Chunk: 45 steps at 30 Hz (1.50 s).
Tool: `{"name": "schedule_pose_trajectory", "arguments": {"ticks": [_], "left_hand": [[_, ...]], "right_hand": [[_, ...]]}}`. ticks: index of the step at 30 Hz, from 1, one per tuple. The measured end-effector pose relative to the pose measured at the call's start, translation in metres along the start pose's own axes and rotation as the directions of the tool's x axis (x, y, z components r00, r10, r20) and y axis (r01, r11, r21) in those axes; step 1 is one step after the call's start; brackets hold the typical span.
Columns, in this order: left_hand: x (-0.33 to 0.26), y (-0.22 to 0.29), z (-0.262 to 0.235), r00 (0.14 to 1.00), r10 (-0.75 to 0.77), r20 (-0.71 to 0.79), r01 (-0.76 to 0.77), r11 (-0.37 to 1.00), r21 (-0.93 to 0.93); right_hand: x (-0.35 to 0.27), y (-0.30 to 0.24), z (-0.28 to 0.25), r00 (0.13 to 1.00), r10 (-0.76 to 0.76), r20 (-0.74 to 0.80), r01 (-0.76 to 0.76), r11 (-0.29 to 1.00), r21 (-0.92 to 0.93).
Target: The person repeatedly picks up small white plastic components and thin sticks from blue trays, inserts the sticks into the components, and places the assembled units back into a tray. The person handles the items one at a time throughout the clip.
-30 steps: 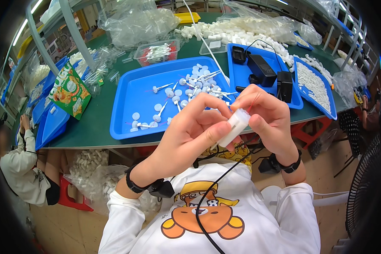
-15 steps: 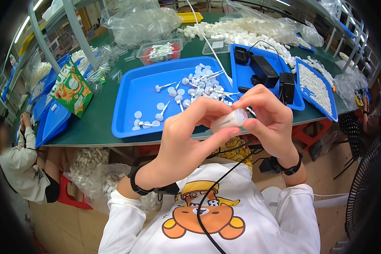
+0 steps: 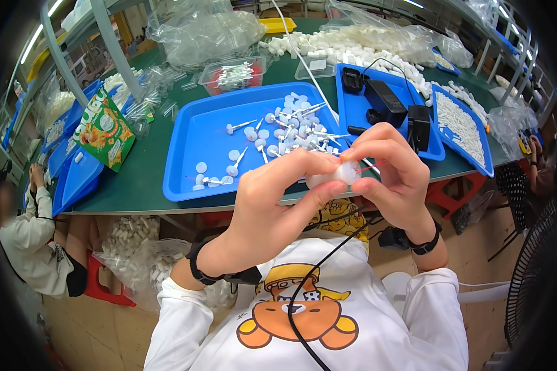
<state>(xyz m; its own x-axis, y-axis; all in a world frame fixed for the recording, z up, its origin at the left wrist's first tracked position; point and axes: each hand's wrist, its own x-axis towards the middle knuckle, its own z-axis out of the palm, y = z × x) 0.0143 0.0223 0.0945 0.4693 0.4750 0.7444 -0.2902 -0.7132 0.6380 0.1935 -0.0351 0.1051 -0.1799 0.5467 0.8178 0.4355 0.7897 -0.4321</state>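
Above the near edge of the table, both hands meet at a short white plastic cylinder (image 3: 336, 176). My left hand (image 3: 275, 201) is closed round its body between thumb and fingers. At its right end, my right hand (image 3: 393, 179) pinches with thumb and forefinger; a thin red strand (image 3: 369, 167) shows between those fingers. Whether the strand is fixed to the cylinder is hidden by the fingertips. Behind the hands a blue tray (image 3: 195, 133) holds several small white parts with round translucent discs and thin stems (image 3: 271, 148).
A second blue tray (image 3: 436, 147) with black power adapters (image 3: 385, 104) stands behind my right hand. Further right is a blue tray of white sticks (image 3: 461, 127). White tubes (image 3: 377, 65) are heaped at the back. A green snack bag (image 3: 105, 130) stands left; a fan (image 3: 535, 278) is at right.
The cylinder has turned slightly in my fingers and its right end is more covered. The left forefinger and thumb have shifted toward the right hand. The trays have not moved.
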Motion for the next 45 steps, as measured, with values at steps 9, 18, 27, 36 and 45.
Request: {"name": "schedule_pose_trajectory", "arguments": {"ticks": [9, 18, 27, 36, 45], "left_hand": [[0.002, -0.002, -0.011, 0.991, -0.062, 0.117, 0.058, 0.998, 0.038], [0.005, 0.007, -0.008, 0.958, -0.239, 0.159, 0.283, 0.879, -0.383], [0.004, 0.002, -0.009, 0.985, -0.044, 0.168, 0.080, 0.974, -0.212], [0.008, 0.004, -0.015, 0.969, 0.113, 0.221, -0.106, 0.993, -0.045], [0.011, 0.042, -0.068, 0.961, 0.251, 0.117, -0.277, 0.877, 0.393]], "right_hand": [[0.001, -0.002, 0.004, 0.997, 0.076, 0.000, -0.076, 0.992, 0.100], [-0.001, -0.001, -0.001, 0.995, 0.092, 0.050, -0.101, 0.964, 0.244], [-0.002, -0.007, 0.000, 0.995, 0.093, 0.043, -0.102, 0.952, 0.290], [-0.002, -0.012, 0.000, 0.999, 0.005, 0.044, -0.009, 0.996, 0.090], [-0.006, -0.013, -0.007, 0.979, 0.124, -0.161, -0.103, 0.986, 0.133]]}}
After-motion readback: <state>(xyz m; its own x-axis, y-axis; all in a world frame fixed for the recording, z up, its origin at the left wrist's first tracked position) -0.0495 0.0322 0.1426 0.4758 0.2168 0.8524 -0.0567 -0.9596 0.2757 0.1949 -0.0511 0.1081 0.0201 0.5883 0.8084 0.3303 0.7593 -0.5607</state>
